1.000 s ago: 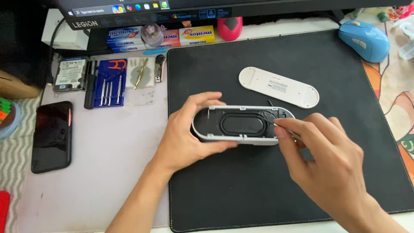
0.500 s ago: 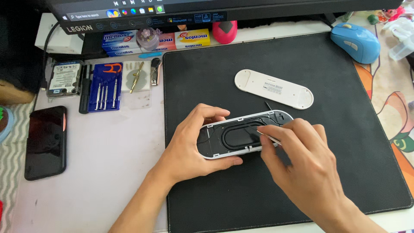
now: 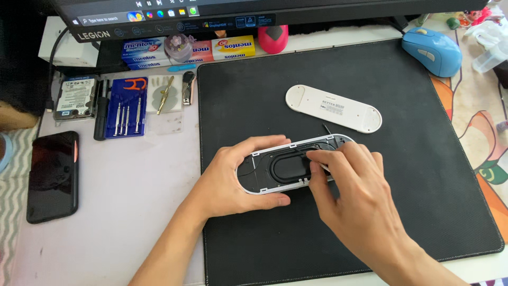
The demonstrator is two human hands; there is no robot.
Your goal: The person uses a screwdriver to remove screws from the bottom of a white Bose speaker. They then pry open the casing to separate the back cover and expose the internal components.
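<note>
The left hand (image 3: 233, 177) grips the left end of an opened oval speaker (image 3: 288, 165) on a black mat (image 3: 413, 175). The right hand (image 3: 352, 193) pinches inside its right half, fingertips (image 3: 313, 157) pressed together. A white cover (image 3: 333, 108) lies just beyond the hands.

Your left hand (image 3: 227, 182) and right hand (image 3: 352, 196) are on the opened device shell (image 3: 275, 169): matt white plastic rim, dull black plastic inside, smooth. The detached cover (image 3: 333, 108) is the same matt white plastic. You're working on a black mat (image 3: 423, 175), fine-textured cloth, no sheen. The worktop (image 3: 127, 185) beside it looks smooth, pale and slightly satin. The phone (image 3: 52, 177) has a glossy black glass face. The screwdriver bits (image 3: 127, 117) are bright metal in a blue plastic tray. The hard drive (image 3: 75, 97) has a brushed metal casing. The mouse (image 3: 431, 50) is glossy blue plastic.
</note>
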